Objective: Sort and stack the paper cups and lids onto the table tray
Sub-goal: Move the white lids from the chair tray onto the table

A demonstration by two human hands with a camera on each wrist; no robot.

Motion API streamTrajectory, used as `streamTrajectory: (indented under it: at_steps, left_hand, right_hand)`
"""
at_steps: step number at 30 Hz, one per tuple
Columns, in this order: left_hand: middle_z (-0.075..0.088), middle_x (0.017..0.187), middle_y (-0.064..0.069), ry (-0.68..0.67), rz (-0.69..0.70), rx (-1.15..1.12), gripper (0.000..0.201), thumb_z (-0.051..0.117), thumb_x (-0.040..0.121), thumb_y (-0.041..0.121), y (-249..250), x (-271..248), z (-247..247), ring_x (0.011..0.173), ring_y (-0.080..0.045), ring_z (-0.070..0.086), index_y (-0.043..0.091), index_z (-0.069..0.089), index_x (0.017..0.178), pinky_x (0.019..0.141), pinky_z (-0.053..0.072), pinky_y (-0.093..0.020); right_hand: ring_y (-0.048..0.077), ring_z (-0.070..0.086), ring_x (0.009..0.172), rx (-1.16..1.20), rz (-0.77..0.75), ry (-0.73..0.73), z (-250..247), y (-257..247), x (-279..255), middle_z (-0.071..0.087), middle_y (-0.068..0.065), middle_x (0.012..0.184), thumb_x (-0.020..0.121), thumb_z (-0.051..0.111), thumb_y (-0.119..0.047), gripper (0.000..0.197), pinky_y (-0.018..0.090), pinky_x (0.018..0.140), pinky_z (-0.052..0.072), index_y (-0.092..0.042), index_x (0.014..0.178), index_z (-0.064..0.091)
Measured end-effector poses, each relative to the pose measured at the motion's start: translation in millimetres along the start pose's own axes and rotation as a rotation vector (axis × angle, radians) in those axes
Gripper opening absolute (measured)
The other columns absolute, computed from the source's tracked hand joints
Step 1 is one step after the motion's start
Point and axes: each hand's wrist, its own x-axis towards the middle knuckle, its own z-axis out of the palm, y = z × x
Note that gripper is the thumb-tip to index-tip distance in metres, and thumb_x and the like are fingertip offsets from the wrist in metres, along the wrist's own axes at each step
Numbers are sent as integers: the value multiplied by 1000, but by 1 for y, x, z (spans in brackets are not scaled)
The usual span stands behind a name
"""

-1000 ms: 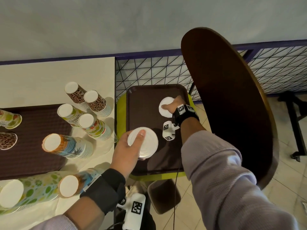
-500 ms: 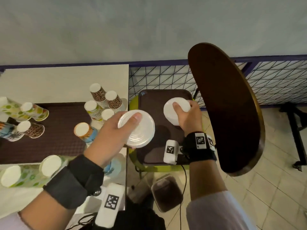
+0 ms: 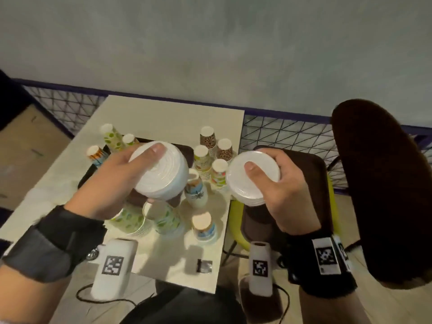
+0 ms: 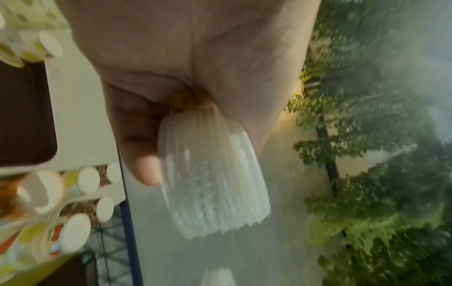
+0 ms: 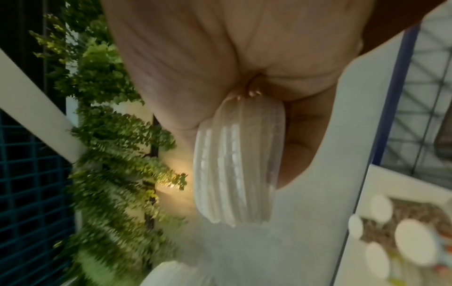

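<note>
Far left on the counter (image 3: 163, 113), two stacks of green-dotted paper cups (image 3: 111, 136) and one orange-striped stack (image 3: 94, 153) stand upside down at the far edge of a dark brown tray (image 3: 87, 174).

The left hand (image 3: 112, 185) is held above this tray. It grips a thick stack of white lids (image 3: 163, 171): the thumb lies across the top lid and the fingers curl round the underside. In the left wrist view the stack of lids (image 4: 212, 183) shows on edge, many ribbed rims packed together, with one fingertip (image 4: 146, 170) pressed against its side.

Below the left hand, two green-leaf cup stacks (image 3: 149, 218) lie on their sides on the counter. Just to the right, a blue and white stack (image 3: 196, 190) stands tilted, and another blue stack (image 3: 204, 226) stands near the front edge.

Further right, five upside-down cup stacks (image 3: 211, 157) stand close together near the counter's right edge; two carry a leopard print.

The right hand (image 3: 280, 183) is held beyond the counter's right edge, above a second brown tray (image 3: 315, 164) on a yellow-green seat (image 3: 236, 220). It grips a thinner stack of lids (image 3: 252, 176), thumb on top and fingers curled round the far rim. The right wrist view shows this stack (image 5: 234, 170) on edge.

At far right stands a dark rounded chair back (image 3: 385, 183).
</note>
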Motion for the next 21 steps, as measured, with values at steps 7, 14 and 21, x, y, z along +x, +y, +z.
streamTrajectory:
  at_steps: [7,14,21]
  left_hand:
    - [75,99,-7,190,-5,-53,33,59,101,48,-6,-12,-107,69,-18,70,26,74,121,49,55,-31]
    - [72,104,0,475,-39,-153,34,59,100,55,-25,-11,-231,80,-20,65,32,70,122,65,52,-37]
    - [68,122,-4,610,-65,-343,41,64,96,50,-66,15,-349,95,-23,67,29,64,131,64,54,-34]
  right_hand:
    - [1,62,106,82,50,-242,113,-42,11,68,-16,111,94,71,-30,23,18,91,49,-31,116,64]
    - [8,64,108,186,88,-352,224,-82,32,69,-11,115,96,67,-37,24,24,91,51,-32,119,65]
    - [17,65,111,285,187,-225,339,-96,58,70,-8,115,92,68,-43,21,42,97,56,-38,112,66]
